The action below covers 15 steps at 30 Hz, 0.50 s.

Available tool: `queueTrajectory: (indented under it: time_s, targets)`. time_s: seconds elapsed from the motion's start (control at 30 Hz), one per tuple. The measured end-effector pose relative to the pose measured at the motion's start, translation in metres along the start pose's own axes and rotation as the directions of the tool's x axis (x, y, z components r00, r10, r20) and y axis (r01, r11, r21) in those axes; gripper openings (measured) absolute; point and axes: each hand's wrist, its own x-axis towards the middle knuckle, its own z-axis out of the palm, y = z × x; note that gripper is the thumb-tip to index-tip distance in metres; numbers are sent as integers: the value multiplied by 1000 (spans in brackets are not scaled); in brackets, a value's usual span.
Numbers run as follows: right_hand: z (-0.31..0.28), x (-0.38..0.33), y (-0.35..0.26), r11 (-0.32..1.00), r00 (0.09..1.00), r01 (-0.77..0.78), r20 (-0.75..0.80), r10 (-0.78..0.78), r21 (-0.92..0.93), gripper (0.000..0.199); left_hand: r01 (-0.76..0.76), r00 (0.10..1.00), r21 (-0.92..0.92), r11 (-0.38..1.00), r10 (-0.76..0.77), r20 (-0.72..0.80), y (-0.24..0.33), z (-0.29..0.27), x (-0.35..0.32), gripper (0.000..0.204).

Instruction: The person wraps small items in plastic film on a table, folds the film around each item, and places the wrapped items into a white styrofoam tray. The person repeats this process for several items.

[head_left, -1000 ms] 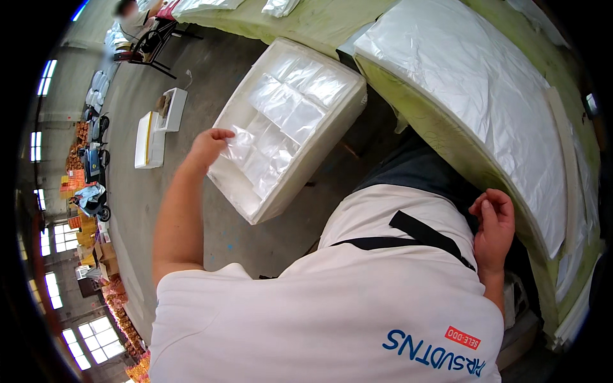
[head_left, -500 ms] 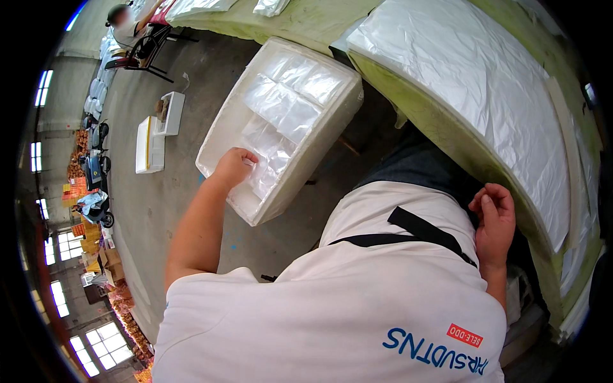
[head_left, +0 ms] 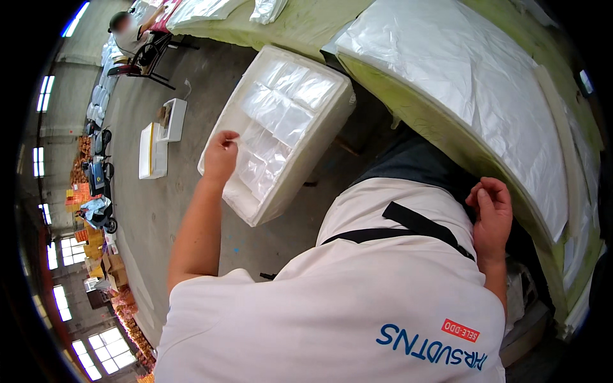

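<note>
My left hand is over the left long side of a white foam box, its fingers pinched together. Whatever may be between the fingertips is too small to make out. Inside the box lie stacks of clear plastic bags, shiny and laid in overlapping rows. My right hand hangs by my waist, close to the edge of the green-covered table. Its fingers curl in toward the thumb, and I see nothing in them.
White plastic sheeting covers the table on the right. Two small foam boxes stand on the concrete floor to the left. A person sits on a chair at the far left. Scooters and stacked cartons line the left side.
My left hand has drawn back from the bags in the box, moving left and slightly away to the box's left side. My right hand stays by my waist.
</note>
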Motion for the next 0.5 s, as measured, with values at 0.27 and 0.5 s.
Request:
queueTrajectory:
  time_s: [0.27,0.5]
  targets:
    - [2,-10,-3,995,1000,-9,3,9,-102,17,242,375,-970,5,922,98,267,13,-145,25]
    - [-10,-28,-2,990,992,38,-118,-54,-136,17,777,-156,-630,0,969,-192,385,51,-238,23]
